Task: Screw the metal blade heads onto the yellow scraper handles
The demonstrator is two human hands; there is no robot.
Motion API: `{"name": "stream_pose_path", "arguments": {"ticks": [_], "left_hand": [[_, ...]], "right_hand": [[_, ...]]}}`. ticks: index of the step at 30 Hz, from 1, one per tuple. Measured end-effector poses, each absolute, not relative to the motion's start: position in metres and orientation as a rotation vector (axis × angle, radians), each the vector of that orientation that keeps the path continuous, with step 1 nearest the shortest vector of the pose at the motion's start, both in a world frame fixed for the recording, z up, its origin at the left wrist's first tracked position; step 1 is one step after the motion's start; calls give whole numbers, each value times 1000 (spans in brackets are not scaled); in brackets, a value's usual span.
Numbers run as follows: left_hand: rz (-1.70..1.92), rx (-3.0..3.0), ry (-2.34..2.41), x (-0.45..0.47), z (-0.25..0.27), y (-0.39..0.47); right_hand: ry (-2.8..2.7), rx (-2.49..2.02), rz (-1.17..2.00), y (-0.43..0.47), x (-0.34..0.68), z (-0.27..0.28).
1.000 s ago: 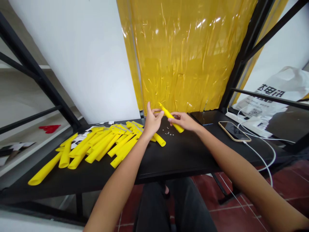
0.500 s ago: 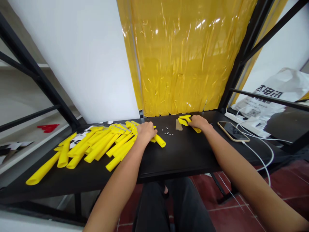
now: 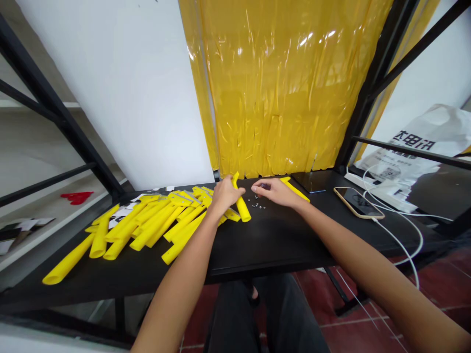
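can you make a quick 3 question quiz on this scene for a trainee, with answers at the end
1. True or false: the left hand is empty.
2. Which of these is nearest the right hand? a) the white plastic bag b) the small metal pieces c) the red item on the shelf
3. Fill in: the phone lies on the person's ____ side.

Key: 1. False, it grips a yellow handle. 2. b. 3. right.

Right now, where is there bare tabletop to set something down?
Widest: the black tabletop between left forearm and right forearm, in front of the small metal pieces. Narrower: the strip before the yellow handles. Crowded: among those handles, and around phone and white cable.
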State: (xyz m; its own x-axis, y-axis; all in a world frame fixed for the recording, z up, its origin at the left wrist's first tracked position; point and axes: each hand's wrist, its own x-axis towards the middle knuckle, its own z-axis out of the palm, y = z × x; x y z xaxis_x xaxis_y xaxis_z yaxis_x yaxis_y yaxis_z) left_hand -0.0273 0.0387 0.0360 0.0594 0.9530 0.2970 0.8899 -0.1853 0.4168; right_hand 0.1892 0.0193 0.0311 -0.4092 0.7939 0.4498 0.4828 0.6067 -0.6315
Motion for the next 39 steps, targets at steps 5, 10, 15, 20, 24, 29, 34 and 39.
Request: {"name": "stream_pose_path", "arguments": {"ticks": [5,10,15,20,24,29,34,39], "left_hand": [[1207,1676,1307,-9,42,45],[1284,1575,1102,-1,46,40],[1299,2194,1636,-24,61,30],[1282,2289,1672,-29,62,30],[1356,2252,1497,-22,51,39],[1337,1997,1242,-21,42,51],[1378,2051,1396,-26,47,45],[1062,2497,1731,-37,70,20]], "right_hand": [[-2056,-954,740,14,177,29],[-1940,-1020,794,25,189,30],[-1798,-1653,101,49,246,30],[-1772,-1802,-137,58,282,27],[-1925,-1325,-31,49,266,30],[-2089,-1060,100,34,237,34],[-2074,-1239,65,39,246,34],[-1943,-1903,-79,57,283,27]]}}
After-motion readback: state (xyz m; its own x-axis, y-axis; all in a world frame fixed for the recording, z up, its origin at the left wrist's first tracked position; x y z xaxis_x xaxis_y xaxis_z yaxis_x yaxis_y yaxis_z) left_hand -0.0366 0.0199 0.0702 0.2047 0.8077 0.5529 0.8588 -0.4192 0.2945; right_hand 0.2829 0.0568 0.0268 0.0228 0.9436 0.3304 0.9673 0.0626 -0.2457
